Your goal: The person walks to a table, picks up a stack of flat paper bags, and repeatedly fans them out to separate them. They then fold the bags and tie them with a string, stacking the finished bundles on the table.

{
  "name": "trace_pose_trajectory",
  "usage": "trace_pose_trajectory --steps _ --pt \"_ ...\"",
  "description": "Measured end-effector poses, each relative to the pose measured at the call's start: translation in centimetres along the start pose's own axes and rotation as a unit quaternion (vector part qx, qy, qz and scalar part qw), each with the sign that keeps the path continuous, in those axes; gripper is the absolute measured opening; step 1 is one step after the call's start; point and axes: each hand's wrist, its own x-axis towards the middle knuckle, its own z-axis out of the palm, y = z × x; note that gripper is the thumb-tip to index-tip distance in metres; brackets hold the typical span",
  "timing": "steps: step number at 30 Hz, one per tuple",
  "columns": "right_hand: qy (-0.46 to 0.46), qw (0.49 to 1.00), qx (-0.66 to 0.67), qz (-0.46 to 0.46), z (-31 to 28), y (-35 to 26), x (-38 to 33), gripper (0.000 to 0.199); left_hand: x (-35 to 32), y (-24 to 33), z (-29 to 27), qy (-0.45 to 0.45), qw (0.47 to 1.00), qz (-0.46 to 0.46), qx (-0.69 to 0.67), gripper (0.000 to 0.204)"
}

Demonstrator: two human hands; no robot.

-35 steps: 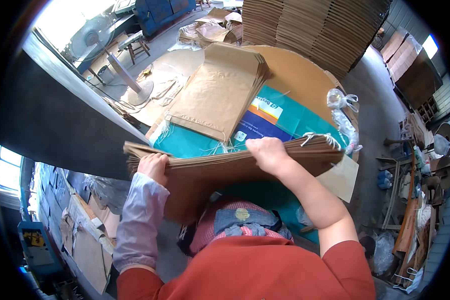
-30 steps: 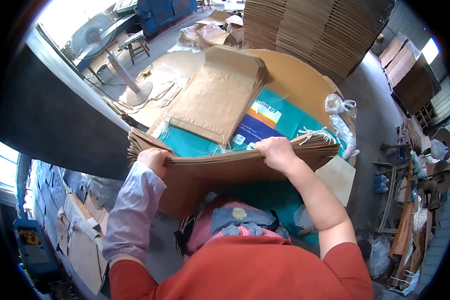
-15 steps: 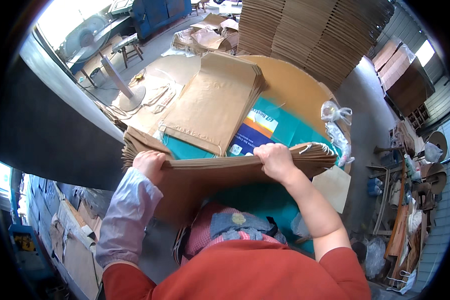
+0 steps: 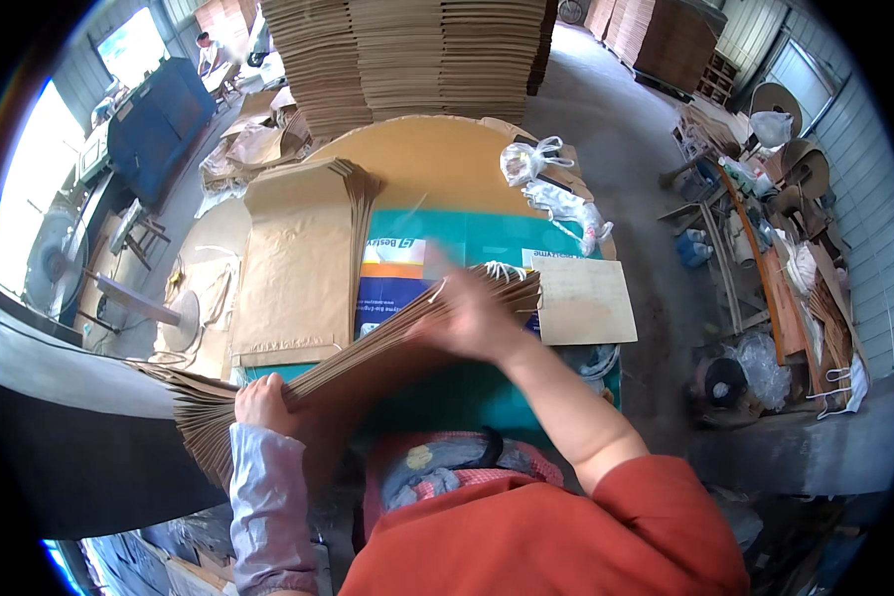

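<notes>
Far left of frame: a fan (image 4: 55, 263) is standing by the bright window, w/ a blue machine (image 4: 159, 124) sitting upper left. Lower left, the left hand (image 4: 263, 402) is gripping the near end of a thick bundle of brown paper bags (image 4: 368, 363), fingers curled tight round the edge, thumb on top, sleeve covering the wrist. The bundle is running diagonally from lower left up to centre-right, fanning out at the low end. Just above it, left of centre, a flat stack of bags (image 4: 303, 263) is lying on the table (image 4: 437, 164), partly covering a teal sheet (image 4: 487, 233). Centre: the right hand (image 4: 467, 318) is pressing on the bundle's upper end, but it's blurred, so can't tell how far the fingers are closed. Right of that hand, a cardboard piece (image 4: 586, 298) is lying at the table edge; white plastic bags (image 4: 551, 184) are sitting above it. Top centre, tall cardboard stacks (image 4: 417, 55) are rising behind the table. Far right: clutter along the wall.
</notes>
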Motion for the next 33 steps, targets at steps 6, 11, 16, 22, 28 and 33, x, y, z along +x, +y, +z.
trace_pose_trajectory --steps 6,11,16,22,28,33 --pt "0.117 0.887 0.313 0.319 -11.5 17.5 -8.8 0.078 1.2 1.3 -0.3 -0.005 1.000 0.022 -0.021 0.053" --pt "0.127 0.775 0.448 0.427 -1.9 13.8 -7.1 0.081 1.0 -0.1 0.1 -0.022 0.999 -0.017 -0.020 0.052" --pt "0.104 0.841 0.371 0.380 -3.2 17.6 -5.2 0.074 1.2 0.2 0.4 0.012 0.999 -0.011 -0.035 0.050" --pt "0.003 0.854 0.370 0.366 -1.8 21.2 -3.7 0.076 1.6 0.3 0.5 0.011 0.999 -0.031 -0.033 0.050" --pt "0.006 0.717 0.500 0.486 -0.9 14.8 1.0 0.074 1.4 0.3 0.4 0.038 0.999 -0.035 -0.011 0.049" --pt "0.009 0.729 0.465 0.502 -0.7 15.1 0.9 0.067 1.5 1.4 0.3 0.050 0.998 -0.026 0.002 0.049"
